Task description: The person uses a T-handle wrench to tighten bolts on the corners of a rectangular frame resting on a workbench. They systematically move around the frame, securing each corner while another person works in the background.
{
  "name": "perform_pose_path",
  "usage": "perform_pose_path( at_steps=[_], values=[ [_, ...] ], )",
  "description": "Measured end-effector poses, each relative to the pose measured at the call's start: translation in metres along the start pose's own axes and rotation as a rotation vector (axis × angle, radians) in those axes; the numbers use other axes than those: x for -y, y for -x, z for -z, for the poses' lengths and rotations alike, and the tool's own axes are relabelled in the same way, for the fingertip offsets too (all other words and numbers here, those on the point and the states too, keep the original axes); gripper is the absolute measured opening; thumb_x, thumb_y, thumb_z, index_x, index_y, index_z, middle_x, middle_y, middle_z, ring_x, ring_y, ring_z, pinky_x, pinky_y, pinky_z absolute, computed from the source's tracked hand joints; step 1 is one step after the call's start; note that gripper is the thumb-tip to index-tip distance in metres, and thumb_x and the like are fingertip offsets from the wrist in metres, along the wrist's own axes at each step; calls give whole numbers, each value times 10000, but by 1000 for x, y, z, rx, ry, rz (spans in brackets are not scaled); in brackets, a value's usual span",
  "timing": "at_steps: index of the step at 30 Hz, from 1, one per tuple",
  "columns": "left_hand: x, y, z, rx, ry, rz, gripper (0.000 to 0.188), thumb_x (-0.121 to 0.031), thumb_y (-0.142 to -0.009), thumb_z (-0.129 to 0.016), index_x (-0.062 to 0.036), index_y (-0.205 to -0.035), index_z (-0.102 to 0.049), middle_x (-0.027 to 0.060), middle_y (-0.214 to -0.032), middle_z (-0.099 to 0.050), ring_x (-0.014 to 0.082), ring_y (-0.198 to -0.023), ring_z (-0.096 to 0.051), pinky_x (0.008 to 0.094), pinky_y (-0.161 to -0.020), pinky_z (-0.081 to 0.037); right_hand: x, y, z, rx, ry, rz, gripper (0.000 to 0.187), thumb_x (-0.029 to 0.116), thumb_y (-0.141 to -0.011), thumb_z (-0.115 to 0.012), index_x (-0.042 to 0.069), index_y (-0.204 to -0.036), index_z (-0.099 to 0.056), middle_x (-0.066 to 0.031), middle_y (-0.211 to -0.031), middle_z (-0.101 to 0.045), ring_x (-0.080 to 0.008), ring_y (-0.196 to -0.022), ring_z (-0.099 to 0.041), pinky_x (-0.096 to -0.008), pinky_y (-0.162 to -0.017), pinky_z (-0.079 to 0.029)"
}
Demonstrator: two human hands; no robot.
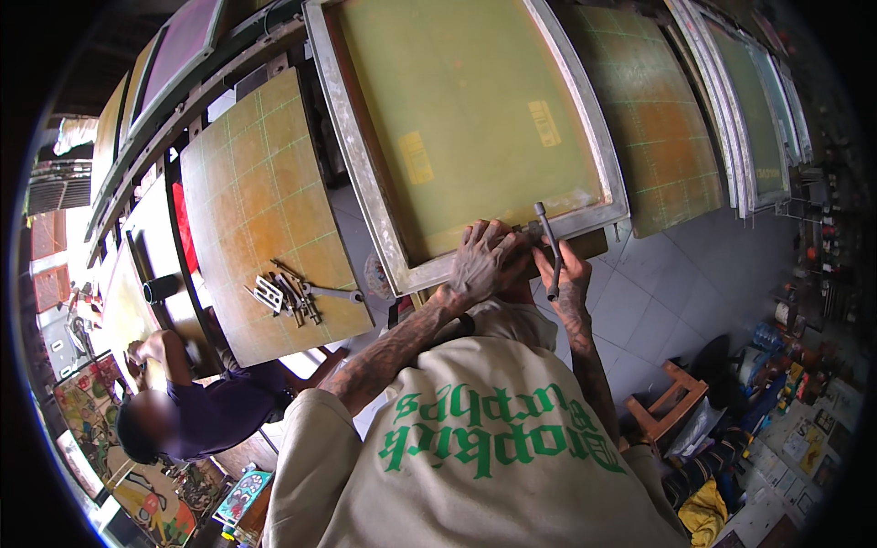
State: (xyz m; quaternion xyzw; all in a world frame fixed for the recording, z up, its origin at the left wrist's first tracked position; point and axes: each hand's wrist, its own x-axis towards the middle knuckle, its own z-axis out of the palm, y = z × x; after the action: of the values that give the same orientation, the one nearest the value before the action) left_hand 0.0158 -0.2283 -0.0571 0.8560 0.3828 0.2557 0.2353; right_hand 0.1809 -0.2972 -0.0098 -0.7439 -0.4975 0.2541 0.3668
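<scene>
A screen-printing frame (610, 169) with a pale metal rim and a yellow-green mesh lies in front of me. My left hand (486, 262) rests at its near edge with bent fingers. Beside those fingertips sits a small dark metal part (530, 230), partly hidden, so what the hand grips cannot be made out. My right hand (568, 271) is closed around a dark socket wrench (550, 242), which stands roughly upright in the picture just right of that part. On the board to the left lie an open-end wrench (333, 293) and a pile of bolts and metal pieces (290, 297).
Wooden print boards with green grid lines flank the frame, one on the left (260, 183) and one on the right (653, 128). More screens (744, 110) stand at far right. Another person (228, 411) in dark clothing works at left. A wooden stool (671, 402) stands lower right.
</scene>
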Motion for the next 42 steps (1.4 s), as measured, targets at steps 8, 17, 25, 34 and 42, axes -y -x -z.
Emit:
perform_pose_path(
  at_steps=[8,17,25,34,42],
  values=[
    [-3,-2,4,-72,117,-68,265,-283,-775,-763,-187,-1019,-726,35,-1032,-634,271,-979,-561,407,-852,-450,-12,0,-9,-102,-230,49,138,127,-863,-764,63,-968,-699,-41,-639,-494,-132,-536,-432,-306,-515,-396],
    [-19,-4,-4,-98,57,193,315,-403,-765,-806,-153,-915,-689,60,-991,-587,283,-973,-549,436,-845,-450,-109,-85,113,-390,188,-116,148,221,-882,-752,121,-991,-750,-27,-709,-574,-148,-601,-486,-338,-586,-415],
    [-42,-17,-9,-248,-26,205,329,-426,-750,-819,-167,-917,-704,38,-1129,-593,299,-1036,-541,442,-881,-442,-193,-136,171,-192,30,-193,229,208,-839,-807,82,-1027,-779,64,-677,-534,-62,-611,-425,-264,-575,-378],
    [-34,2,5,-141,-98,107,275,-310,-763,-819,-209,-996,-713,51,-1046,-622,310,-991,-562,447,-873,-478,-145,-115,161,-248,-51,-46,252,227,-979,-647,36,-1110,-746,-13,-848,-675,-83,-734,-551,-253,-669,-445],
    [-44,-1,-4,-232,-57,260,275,-271,-763,-823,-166,-977,-685,24,-995,-615,277,-949,-575,409,-845,-493,-45,-50,121,293,-193,-199,332,339,-1023,-575,70,-1089,-758,-42,-777,-672,-91,-611,-523,-270,-566,-411]
  ],
)
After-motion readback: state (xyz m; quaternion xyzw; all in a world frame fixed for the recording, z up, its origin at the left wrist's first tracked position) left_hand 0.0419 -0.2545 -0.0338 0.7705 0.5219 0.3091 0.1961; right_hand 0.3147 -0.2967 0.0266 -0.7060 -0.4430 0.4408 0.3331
